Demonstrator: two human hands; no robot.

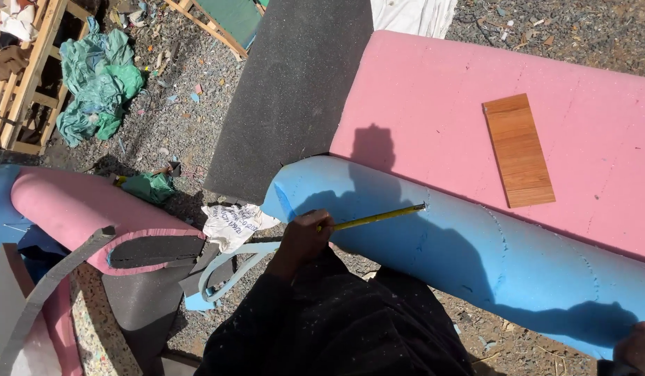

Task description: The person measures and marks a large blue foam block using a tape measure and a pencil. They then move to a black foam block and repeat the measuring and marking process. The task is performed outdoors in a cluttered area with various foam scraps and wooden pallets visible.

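Tape is lying across blue foam, left hand pinching it, right hand gripping foam's edge; tape may be slipping off the curve.

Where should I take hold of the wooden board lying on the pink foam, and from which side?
Take the wooden board across its two long edges near the middle, coming straight down from above. It lies flat on the pink foam with nothing touching it, and it is narrow across and long, so a mid-length grip should keep it balanced.
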